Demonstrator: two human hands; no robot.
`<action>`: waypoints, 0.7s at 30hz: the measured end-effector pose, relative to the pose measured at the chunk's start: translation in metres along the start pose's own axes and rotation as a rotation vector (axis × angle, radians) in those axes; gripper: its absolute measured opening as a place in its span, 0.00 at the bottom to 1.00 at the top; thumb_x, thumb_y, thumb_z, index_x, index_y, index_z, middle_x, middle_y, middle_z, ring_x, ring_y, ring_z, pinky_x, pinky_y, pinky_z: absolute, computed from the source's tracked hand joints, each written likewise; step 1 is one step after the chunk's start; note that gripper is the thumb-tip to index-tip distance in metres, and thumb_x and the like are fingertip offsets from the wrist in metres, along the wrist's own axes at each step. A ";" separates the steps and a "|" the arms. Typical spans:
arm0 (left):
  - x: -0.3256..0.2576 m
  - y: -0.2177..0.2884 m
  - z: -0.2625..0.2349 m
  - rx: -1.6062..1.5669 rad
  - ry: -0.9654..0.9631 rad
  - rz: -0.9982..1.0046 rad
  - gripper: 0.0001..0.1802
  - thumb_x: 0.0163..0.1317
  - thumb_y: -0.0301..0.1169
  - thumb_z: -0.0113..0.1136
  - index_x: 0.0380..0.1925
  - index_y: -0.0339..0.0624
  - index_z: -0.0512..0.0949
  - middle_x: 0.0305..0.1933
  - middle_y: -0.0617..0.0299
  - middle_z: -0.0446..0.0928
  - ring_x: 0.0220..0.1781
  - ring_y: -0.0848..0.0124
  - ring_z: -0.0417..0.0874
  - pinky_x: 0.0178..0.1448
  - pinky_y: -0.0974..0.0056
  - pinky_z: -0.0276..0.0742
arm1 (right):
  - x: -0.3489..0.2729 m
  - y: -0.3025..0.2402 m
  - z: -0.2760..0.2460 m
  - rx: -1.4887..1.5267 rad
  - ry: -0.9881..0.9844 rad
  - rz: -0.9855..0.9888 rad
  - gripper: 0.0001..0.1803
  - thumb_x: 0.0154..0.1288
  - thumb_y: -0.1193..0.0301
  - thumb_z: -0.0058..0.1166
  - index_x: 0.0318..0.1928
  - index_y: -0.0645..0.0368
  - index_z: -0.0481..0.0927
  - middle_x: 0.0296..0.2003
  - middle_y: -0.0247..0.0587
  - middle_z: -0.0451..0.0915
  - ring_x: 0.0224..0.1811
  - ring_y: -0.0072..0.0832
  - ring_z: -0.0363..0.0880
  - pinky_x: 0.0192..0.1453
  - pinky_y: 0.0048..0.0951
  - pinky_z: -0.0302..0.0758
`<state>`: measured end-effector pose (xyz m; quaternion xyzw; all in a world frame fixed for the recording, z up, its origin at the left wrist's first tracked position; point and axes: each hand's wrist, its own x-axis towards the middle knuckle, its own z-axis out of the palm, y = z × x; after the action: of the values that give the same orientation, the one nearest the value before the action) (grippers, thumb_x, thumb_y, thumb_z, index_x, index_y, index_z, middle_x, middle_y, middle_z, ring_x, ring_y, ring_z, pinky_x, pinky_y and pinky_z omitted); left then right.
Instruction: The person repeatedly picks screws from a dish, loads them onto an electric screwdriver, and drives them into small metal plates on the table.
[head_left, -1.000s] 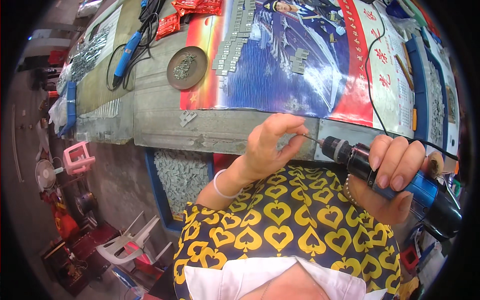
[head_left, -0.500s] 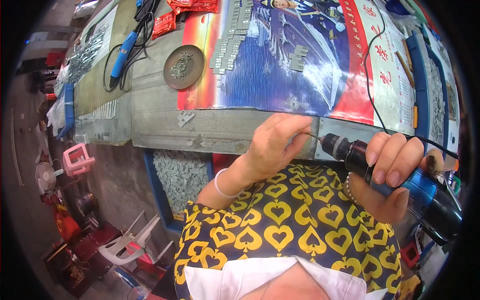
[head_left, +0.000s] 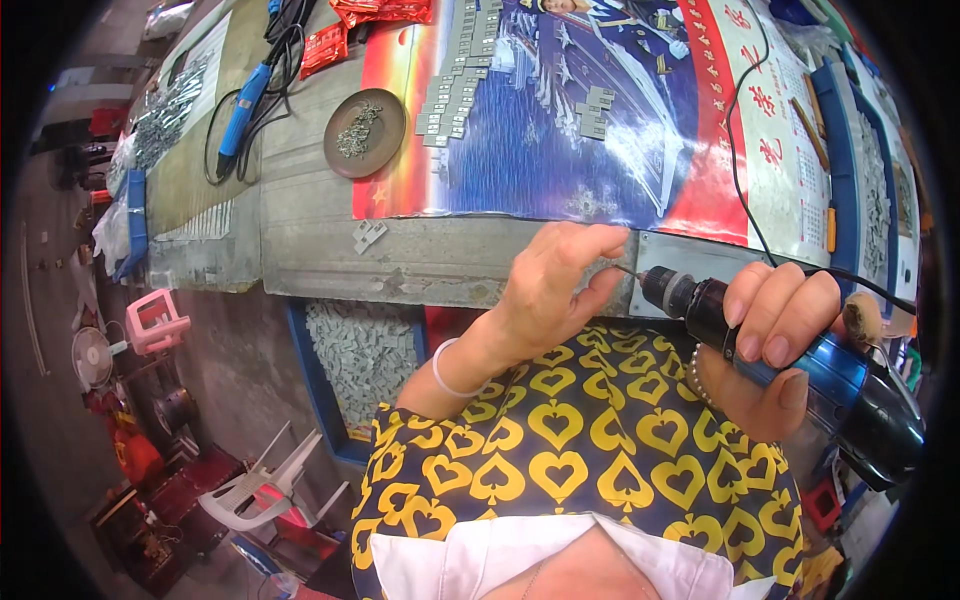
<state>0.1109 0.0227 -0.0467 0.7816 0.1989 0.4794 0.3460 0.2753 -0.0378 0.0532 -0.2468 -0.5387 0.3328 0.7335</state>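
My right hand is wrapped round a blue and black power drill, its chuck pointing left and slightly up. A thin bit sticks out of the chuck toward my left hand. The left fingers are curled at the bit's tip, thumb and forefinger on either side of it. Whatever is pinched there is too small or hidden to make out. Both hands are just over the near edge of the workbench. A small grey metal piece lies on the bench, left of my left hand.
Grey parts stand in rows on a colourful poster. A round brown dish holds small metal bits. A blue corded tool lies at far left. Blue bins of grey pieces stand below the bench and at right.
The thumb and forefinger of my left hand have parted slightly near the bit's tip. My right hand and the drill have shifted only a little.
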 end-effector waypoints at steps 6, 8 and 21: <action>-0.004 -0.002 0.003 0.010 -0.012 -0.002 0.30 0.46 0.11 0.65 0.52 0.35 0.69 0.35 0.56 0.79 0.35 0.64 0.83 0.41 0.64 0.78 | 0.000 0.001 -0.003 -0.007 -0.050 0.001 0.25 0.62 0.69 0.56 0.59 0.53 0.66 0.33 0.33 0.71 0.32 0.21 0.72 0.43 0.26 0.69; -0.003 -0.004 0.004 -0.017 -0.001 0.027 0.30 0.46 0.11 0.65 0.51 0.35 0.69 0.34 0.56 0.79 0.34 0.64 0.83 0.41 0.64 0.79 | 0.001 0.000 -0.005 -0.030 -0.088 0.001 0.26 0.62 0.69 0.56 0.60 0.53 0.66 0.33 0.33 0.71 0.32 0.21 0.72 0.43 0.26 0.68; -0.006 0.000 0.007 -0.059 0.013 -0.035 0.28 0.47 0.14 0.63 0.52 0.36 0.69 0.34 0.54 0.77 0.34 0.56 0.79 0.39 0.58 0.76 | -0.003 0.001 0.000 -0.018 -0.011 0.045 0.24 0.59 0.77 0.60 0.53 0.56 0.64 0.32 0.39 0.75 0.31 0.29 0.76 0.42 0.34 0.73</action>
<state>0.1142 0.0169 -0.0526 0.7642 0.2005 0.4841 0.3761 0.2748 -0.0399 0.0505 -0.2637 -0.5398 0.3458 0.7207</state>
